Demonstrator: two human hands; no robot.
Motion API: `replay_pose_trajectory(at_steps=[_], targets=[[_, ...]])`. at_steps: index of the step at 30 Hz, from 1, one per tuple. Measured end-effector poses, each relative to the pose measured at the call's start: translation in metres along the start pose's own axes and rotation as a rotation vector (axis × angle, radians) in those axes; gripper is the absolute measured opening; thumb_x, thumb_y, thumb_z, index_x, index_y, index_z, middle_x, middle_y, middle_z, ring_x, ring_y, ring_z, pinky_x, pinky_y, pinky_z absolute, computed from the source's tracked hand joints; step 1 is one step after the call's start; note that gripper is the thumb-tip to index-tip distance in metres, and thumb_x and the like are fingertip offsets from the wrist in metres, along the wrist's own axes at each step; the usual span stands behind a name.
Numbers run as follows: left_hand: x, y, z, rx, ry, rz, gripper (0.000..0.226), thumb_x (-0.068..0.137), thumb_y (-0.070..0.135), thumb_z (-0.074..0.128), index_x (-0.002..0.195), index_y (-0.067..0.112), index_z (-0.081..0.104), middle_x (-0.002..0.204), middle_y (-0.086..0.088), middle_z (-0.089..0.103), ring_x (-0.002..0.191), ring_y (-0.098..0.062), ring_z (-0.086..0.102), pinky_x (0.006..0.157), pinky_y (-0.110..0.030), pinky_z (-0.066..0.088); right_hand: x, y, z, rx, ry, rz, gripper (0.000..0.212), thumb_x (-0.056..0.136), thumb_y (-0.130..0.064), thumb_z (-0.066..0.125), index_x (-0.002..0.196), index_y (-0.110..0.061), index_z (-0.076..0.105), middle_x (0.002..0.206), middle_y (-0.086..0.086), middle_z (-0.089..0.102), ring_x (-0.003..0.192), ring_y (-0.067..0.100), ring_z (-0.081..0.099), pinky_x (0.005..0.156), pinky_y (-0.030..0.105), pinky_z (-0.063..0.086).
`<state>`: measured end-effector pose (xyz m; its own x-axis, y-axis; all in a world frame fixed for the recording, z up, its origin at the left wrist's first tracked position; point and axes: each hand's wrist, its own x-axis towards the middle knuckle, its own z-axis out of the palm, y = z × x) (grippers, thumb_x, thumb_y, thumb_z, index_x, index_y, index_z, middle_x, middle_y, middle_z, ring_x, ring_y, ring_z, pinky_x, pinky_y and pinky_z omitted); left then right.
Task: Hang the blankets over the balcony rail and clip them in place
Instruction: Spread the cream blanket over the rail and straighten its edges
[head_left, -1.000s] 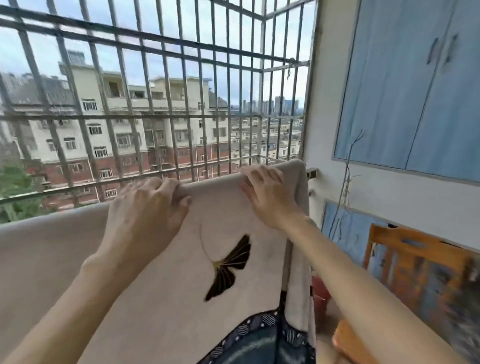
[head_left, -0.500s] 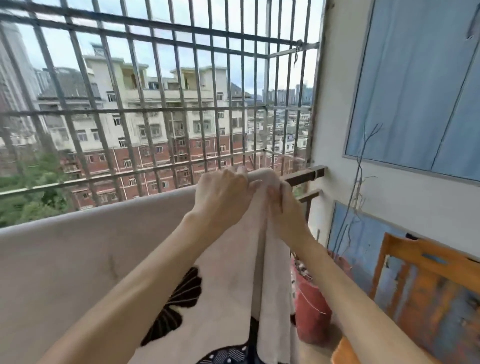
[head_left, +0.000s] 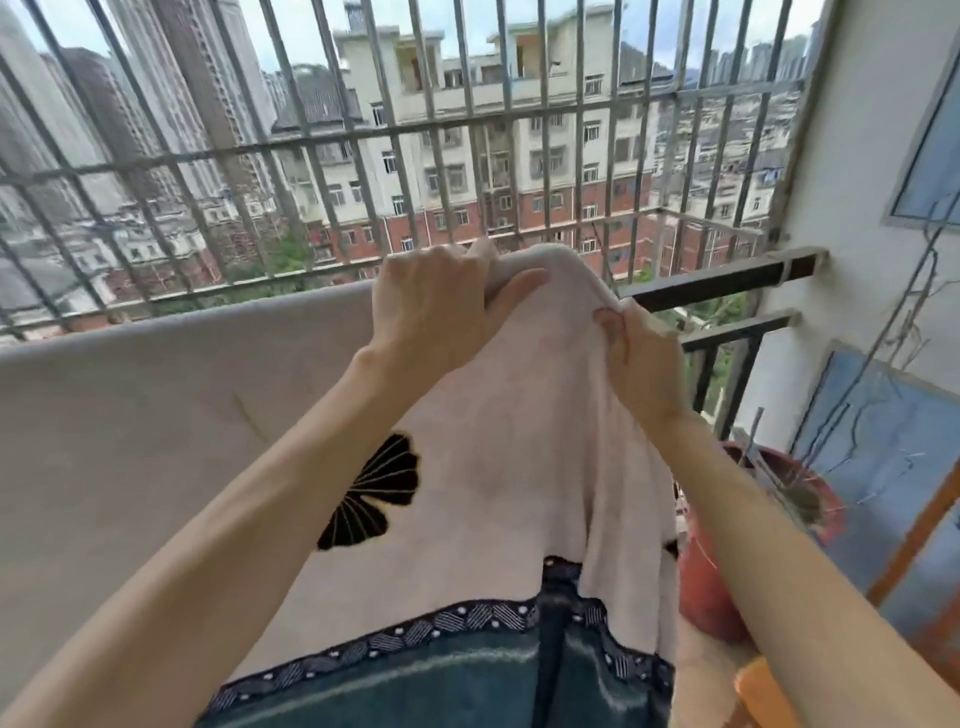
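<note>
A beige blanket with black leaf prints and a dark blue patterned border hangs over the balcony rail, covering it from the left edge to the middle. My left hand grips the blanket's bunched top at the rail. My right hand pinches the blanket's right edge just below the top, a little right of the left hand. The dark rail is bare to the right of the blanket. No clip is visible.
A metal security grille closes the balcony beyond the rail. A red flowerpot with bare twigs stands at the lower right. Beside it are a blue board against the white wall and an orange wooden chair.
My hands came together from spread along the rail to the blanket's right end, gathering it leftward. More bare rail shows on the right. The view has tilted down and closer.
</note>
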<state>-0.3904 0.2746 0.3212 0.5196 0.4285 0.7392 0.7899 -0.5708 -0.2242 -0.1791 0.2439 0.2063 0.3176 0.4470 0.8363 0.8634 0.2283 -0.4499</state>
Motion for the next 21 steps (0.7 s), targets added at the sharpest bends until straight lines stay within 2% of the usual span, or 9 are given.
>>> replay_pose_trajectory(at_steps=[4, 7, 10, 13, 14, 16, 18, 19, 21], targets=[[-0.004, -0.002, -0.002, 0.034, 0.015, -0.005, 0.058, 0.09, 0.076, 0.025, 0.076, 0.021, 0.042, 0.06, 0.001, 0.047, 0.054, -0.022, 0.047, 0.054, -0.03, 0.036, -0.048, -0.013, 0.029, 0.246, -0.07, 0.237, 0.017, 0.094, -0.01, 0.044, 0.08, -0.019, 0.047, 0.072, -0.008, 0.046, 0.063, 0.008, 0.039, 0.058, 0.017, 0.028], [-0.004, -0.001, -0.002, 0.067, 0.017, -0.012, 0.06, 0.09, 0.076, 0.026, 0.076, 0.021, 0.045, 0.061, 0.003, 0.045, 0.056, -0.021, 0.044, 0.055, -0.03, 0.033, -0.088, -0.003, 0.033, 0.149, -0.101, 0.344, 0.011, 0.092, -0.001, 0.045, 0.093, -0.009, 0.053, 0.088, 0.003, 0.05, 0.081, 0.021, 0.048, 0.07, 0.021, 0.039], [-0.002, 0.004, 0.001, 0.08, 0.016, -0.015, 0.062, 0.09, 0.077, 0.024, 0.076, 0.02, 0.044, 0.061, 0.001, 0.047, 0.056, -0.021, 0.046, 0.055, -0.031, 0.035, -0.103, -0.016, 0.019, 0.274, 0.034, 0.568, 0.004, 0.097, -0.021, 0.052, 0.097, -0.018, 0.049, 0.094, -0.002, 0.049, 0.086, 0.021, 0.053, 0.07, 0.026, 0.045], [-0.002, 0.001, 0.002, 0.088, 0.034, -0.012, 0.062, 0.09, 0.077, 0.024, 0.075, 0.02, 0.044, 0.062, 0.002, 0.048, 0.055, -0.021, 0.047, 0.054, -0.03, 0.035, -0.109, -0.029, 0.009, 0.328, 0.016, 0.49, 0.013, 0.097, -0.031, 0.052, 0.101, -0.02, 0.047, 0.094, -0.005, 0.051, 0.083, 0.006, 0.053, 0.07, 0.011, 0.043], [-0.004, 0.0, 0.002, 0.083, 0.04, -0.008, 0.061, 0.091, 0.075, 0.025, 0.076, 0.019, 0.044, 0.064, 0.002, 0.049, 0.056, -0.021, 0.048, 0.054, -0.03, 0.035, -0.115, -0.025, 0.009, 0.321, -0.032, 0.479, 0.011, 0.097, -0.029, 0.053, 0.101, -0.02, 0.047, 0.094, -0.007, 0.05, 0.084, 0.004, 0.052, 0.071, 0.01, 0.041], [-0.01, -0.002, 0.005, 0.058, 0.083, 0.007, 0.059, 0.094, 0.07, 0.029, 0.081, 0.017, 0.05, 0.071, 0.0, 0.056, 0.063, -0.022, 0.055, 0.057, -0.031, 0.037, -0.132, -0.005, 0.013, 0.243, -0.193, 0.5, 0.007, 0.092, -0.023, 0.053, 0.09, -0.017, 0.049, 0.087, -0.003, 0.051, 0.08, 0.015, 0.051, 0.067, 0.02, 0.04], [-0.02, -0.003, 0.012, 0.046, 0.155, 0.018, 0.055, 0.097, 0.062, 0.034, 0.099, 0.014, 0.06, 0.09, -0.005, 0.065, 0.081, -0.026, 0.061, 0.071, -0.037, 0.043, -0.151, 0.02, 0.014, 0.118, -0.433, 0.536, 0.014, 0.092, -0.02, 0.054, 0.08, -0.012, 0.053, 0.075, 0.001, 0.056, 0.073, 0.025, 0.055, 0.059, 0.029, 0.04], [-0.025, -0.001, 0.015, 0.047, 0.18, 0.012, 0.053, 0.098, 0.059, 0.037, 0.109, 0.014, 0.061, 0.098, -0.006, 0.066, 0.089, -0.027, 0.061, 0.08, -0.039, 0.043, -0.154, 0.031, 0.009, 0.068, -0.529, 0.531, 0.017, 0.094, -0.019, 0.055, 0.079, -0.011, 0.056, 0.073, 0.002, 0.058, 0.073, 0.027, 0.057, 0.058, 0.031, 0.04], [-0.028, 0.003, 0.017, 0.032, 0.195, -0.018, 0.053, 0.097, 0.059, 0.038, 0.114, 0.015, 0.061, 0.102, -0.007, 0.065, 0.093, -0.028, 0.06, 0.087, -0.04, 0.041, -0.135, 0.054, -0.008, -0.092, -0.65, 0.445, 0.02, 0.096, -0.022, 0.055, 0.086, -0.009, 0.067, 0.078, 0.006, 0.059, 0.08, 0.029, 0.059, 0.062, 0.033, 0.04]])
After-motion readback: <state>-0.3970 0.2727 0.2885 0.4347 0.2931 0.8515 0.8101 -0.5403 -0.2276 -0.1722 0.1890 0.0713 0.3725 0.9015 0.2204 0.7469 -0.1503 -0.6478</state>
